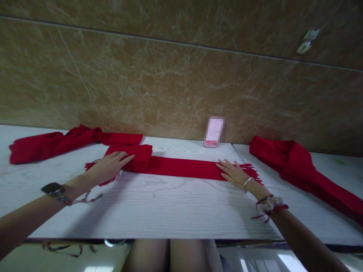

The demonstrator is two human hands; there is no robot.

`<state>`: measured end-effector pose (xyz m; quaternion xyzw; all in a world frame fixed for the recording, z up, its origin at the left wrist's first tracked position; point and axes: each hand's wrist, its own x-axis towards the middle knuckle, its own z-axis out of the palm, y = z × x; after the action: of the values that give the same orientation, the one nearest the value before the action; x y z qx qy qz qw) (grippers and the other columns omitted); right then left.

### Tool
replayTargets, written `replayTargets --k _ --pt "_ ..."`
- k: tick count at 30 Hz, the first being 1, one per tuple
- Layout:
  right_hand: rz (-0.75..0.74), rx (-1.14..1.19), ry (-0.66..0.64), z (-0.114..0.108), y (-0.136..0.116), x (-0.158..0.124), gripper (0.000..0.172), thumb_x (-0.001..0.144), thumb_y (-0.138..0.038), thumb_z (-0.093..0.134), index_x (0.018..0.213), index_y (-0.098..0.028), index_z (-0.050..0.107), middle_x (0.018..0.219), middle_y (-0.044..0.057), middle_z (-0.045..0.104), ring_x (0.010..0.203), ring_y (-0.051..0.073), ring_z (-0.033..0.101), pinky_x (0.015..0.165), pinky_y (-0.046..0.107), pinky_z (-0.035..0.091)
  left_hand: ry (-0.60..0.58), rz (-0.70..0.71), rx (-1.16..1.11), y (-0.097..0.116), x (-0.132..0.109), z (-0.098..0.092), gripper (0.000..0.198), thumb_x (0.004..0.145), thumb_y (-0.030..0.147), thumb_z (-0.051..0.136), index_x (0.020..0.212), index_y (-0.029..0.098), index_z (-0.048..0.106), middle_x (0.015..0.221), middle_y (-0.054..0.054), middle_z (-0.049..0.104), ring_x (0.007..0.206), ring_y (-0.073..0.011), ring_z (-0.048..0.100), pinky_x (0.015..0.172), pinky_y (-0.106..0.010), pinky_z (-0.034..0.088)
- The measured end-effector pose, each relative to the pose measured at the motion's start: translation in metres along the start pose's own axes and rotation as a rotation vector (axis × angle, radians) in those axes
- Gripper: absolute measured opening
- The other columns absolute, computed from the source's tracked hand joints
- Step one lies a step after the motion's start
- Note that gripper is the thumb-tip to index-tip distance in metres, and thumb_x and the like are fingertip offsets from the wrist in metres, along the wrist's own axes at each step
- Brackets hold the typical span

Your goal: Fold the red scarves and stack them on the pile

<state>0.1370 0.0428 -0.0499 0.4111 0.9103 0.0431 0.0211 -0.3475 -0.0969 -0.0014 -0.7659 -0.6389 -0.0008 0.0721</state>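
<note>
In front of me a red fringed scarf [184, 168] lies lengthwise on the white table. Its left part is folded over into a thicker bundle, while the right part is a flat strip ending in fringe. My left hand [112, 164] rests on the folded part, fingers stretched toward the right. Flat on the strip near its right fringe lies my right hand [232, 173], fingers spread. Neither hand grips the cloth. Some fringe pokes out beneath my left wrist.
Another red scarf [56, 145] lies crumpled at the back left, and a further red cloth [295, 160] runs along the right. A blurred pink-white object [214, 131] leans on the marbled wall [170, 83]. The white table's [176, 211] front edge is just before my legs.
</note>
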Motion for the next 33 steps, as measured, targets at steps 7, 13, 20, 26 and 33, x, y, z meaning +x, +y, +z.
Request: replayTargets --k 7,13,20,26,33 --pt "0.076 0.034 -0.003 0.000 -0.034 0.019 0.050 0.089 -0.043 0.027 0.138 -0.032 0.027 0.145 0.005 0.028 0.132 0.029 0.023 0.096 0.062 0.027 0.012 0.057 -0.057 0.013 0.033 -0.012 0.061 0.080 0.046 0.045 0.132 0.015 0.036 0.141 -0.014 0.028 0.127 -0.0315 0.026 0.101 -0.048 0.025" --pt "0.105 -0.003 0.020 0.012 -0.010 0.012 0.048 0.090 -0.039 0.025 0.137 -0.031 0.030 0.144 0.005 0.031 0.130 0.027 0.029 0.097 0.056 0.031 -0.176 0.095 -0.045 0.040 0.051 -0.005 0.059 0.083 0.054 0.040 0.136 0.028 0.034 0.146 -0.011 0.022 0.132 -0.0373 0.015 0.097 -0.063 0.015" --pt "0.330 -0.075 0.129 0.017 0.054 -0.023 0.045 0.089 -0.027 0.022 0.125 -0.026 0.049 0.129 0.008 0.052 0.120 0.025 0.044 0.096 0.054 0.034 -0.257 0.109 -0.068 0.033 0.050 -0.013 0.065 0.078 0.054 0.047 0.137 0.029 0.033 0.146 -0.012 0.021 0.132 -0.0387 0.015 0.097 -0.064 0.014" --pt "0.201 0.035 0.250 0.002 0.031 -0.013 0.044 0.089 -0.030 0.029 0.125 -0.013 0.048 0.132 0.014 0.048 0.124 0.022 0.040 0.103 0.042 0.031 -0.223 0.321 -0.169 0.079 0.093 -0.032 0.059 0.082 0.053 0.047 0.135 0.030 0.035 0.147 -0.009 0.018 0.134 -0.0328 0.011 0.102 -0.058 0.011" --pt "0.117 0.052 0.090 0.015 0.002 -0.003 0.045 0.090 -0.028 0.033 0.133 -0.018 0.039 0.140 0.010 0.038 0.130 0.023 0.030 0.105 0.044 0.028 -0.214 0.494 -0.189 0.169 0.133 0.002 0.057 0.089 0.052 0.034 0.139 0.026 0.026 0.147 -0.009 0.016 0.135 -0.0263 0.011 0.106 -0.049 0.012"
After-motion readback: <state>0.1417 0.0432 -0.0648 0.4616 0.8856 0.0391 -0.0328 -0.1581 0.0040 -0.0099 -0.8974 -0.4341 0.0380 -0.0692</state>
